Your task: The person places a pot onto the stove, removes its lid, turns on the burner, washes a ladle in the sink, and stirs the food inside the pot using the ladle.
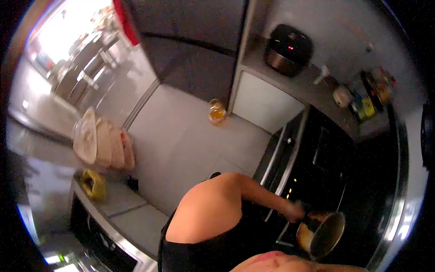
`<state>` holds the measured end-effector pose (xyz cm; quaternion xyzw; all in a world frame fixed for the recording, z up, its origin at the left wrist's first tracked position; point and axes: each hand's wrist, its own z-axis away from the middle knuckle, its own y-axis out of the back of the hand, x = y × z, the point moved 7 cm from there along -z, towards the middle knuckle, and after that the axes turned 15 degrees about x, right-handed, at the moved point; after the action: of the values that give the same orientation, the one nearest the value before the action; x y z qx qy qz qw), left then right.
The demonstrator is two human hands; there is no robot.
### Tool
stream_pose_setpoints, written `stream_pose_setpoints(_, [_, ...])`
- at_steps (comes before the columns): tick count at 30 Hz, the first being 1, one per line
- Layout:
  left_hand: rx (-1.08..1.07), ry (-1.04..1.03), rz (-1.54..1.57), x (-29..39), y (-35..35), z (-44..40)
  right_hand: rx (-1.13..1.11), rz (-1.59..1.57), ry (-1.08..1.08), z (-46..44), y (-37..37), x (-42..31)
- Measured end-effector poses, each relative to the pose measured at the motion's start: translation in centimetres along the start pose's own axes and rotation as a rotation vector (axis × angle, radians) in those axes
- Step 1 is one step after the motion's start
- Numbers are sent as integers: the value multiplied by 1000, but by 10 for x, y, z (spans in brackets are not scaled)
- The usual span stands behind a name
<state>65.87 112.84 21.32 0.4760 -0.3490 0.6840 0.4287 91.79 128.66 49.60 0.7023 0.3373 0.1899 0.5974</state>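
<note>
My left hand [294,211], blurred, is closed around the handle end of a saucepan [339,239]. The saucepan stands or hovers over the dark stovetop at the lower right; I cannot tell whether it touches the surface. Its opening looks tilted, and something yellowish-brown shows at its left side. My right arm [276,264] runs along the bottom edge toward the right, and its hand lies outside the picture.
A black stovetop [328,149] adjoins a counter with a rice cooker [288,50] and several small kitchen items. On the floor stands a bottle of yellow oil [217,113]. Pale bags [102,143] and a yellow object [93,185] are at left.
</note>
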Motion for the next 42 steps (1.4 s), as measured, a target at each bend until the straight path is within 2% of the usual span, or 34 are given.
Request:
stream_pose_setpoints(6, [-128, -241, -167, 0, -10, 5, 159, 48, -16, 17, -8, -26])
stream_pose_setpoints(7, [-160, -296, -183, 0, -16, 7, 217, 174, 110, 20, -7, -39])
stream_pose_setpoints(8, [-173, -403, -170, 0, -14, 10, 17, 180, -247, 22, -2, -54])
stream_pose_setpoints(9, [-180, -508, -146, -2, -12, 10, 46, -213, -261, 25, -11, -54])
stream_pose_setpoints(10, [-177, -609, -116, -4, -4, 9, 38, -370, -292, 31, -15, -52])
stream_pose_setpoints(11, [-170, -609, -147, -16, -1, 1, 38, -529, -315, 37, -14, -50])
stream_pose_setpoints(12, [-163, -608, -177, -27, 2, -8, -40, -539, -384, 43, -16, -43])
stream_pose_setpoints(13, [-171, -509, -183, -34, 5, -11, -120, -550, -447, 47, -12, -48])
stream_pose_setpoints(14, [-176, -409, -189, -40, 8, -13, -89, -617, -430, 47, -10, -58])
stream_pose_setpoints(16, [-202, -53, -8, -5, 11, 1, -38, -705, -389, 46, -14, -67])
stream_pose_setpoints(17, [-186, 196, 81, 22, 10, 16, -28, -729, -357, 45, -17, -69])
stream_pose_setpoints(19, [-191, 151, 8, 19, 4, 5, 108, -692, -226, 41, -13, -79])
stream_pose_setpoints(20, [-135, 208, -7, 32, 1, 11, 141, -675, -189, 38, -20, -79])
stream_pose_setpoints(23, [-71, 38, -270, 40, -1, 5, 256, -609, -96, 31, -27, -90])
stream_pose_setpoints(24, [-76, 40, -303, 45, -2, 7, 292, -584, -71, 30, -27, -92])
stream_pose_setpoints(27, [-158, 11, -293, 42, -2, 0, 315, -595, -107, 34, -29, -78])
stream_pose_setpoints(31, [-174, 87, -234, 52, -1, 1, 440, -736, -271, 45, -30, -51])
stream_pose_setpoints(32, [-179, 26, -261, 48, 1, -6, 461, -706, -297, 47, -29, -50])
stream_pose_setpoints(35, [-205, 112, -240, 46, 5, -8, 534, -665, -263, 41, -40, -54])
stream_pose_setpoints(42, [-175, 85, -175, 48, 2, -5, 408, -865, -171, 43, -50, -69])
